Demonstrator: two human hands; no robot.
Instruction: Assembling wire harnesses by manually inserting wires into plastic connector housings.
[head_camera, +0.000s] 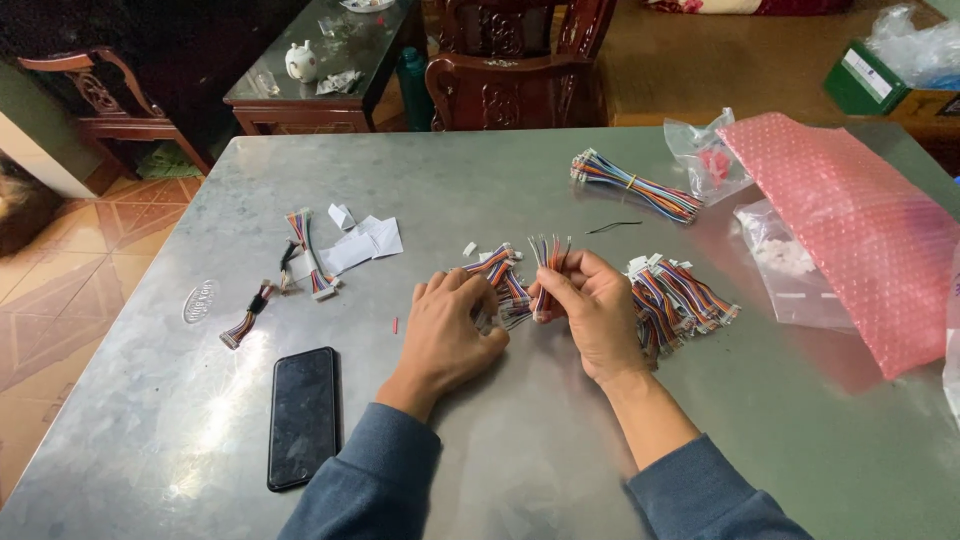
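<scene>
Head view of a grey, scuffed metal table (520, 180), its near corners cut off by the frame; at its middle the right hand (590, 310) pinches a small fan of multicoloured ribbon wires (549, 252) between thumb and fingers, the loose ends standing up and away from the person, the lower part hidden inside the closed fist; the left hand (450, 330), just left of it, curls over a short multicoloured wire harness with a white plug (503, 275), fingertips bent onto it, though whether it truly grips or only presses cannot be told, since the fingers cover the contact; both blue-grey sleeves run out of the bottom edge. Just right of the right hand lies a heap of like harnesses (680, 298), partly hidden by the wrist; farther from the person, a tied bundle of long coloured wires (635, 186); at the table's right edge, a pink bubble-wrap sheet (850, 230) overlying clear plastic bags whose contents are hard to make out. Left of the left hand: white paper scraps (362, 240), two stray harnesses, and a black phone (302, 415) lying screen-up.
</scene>
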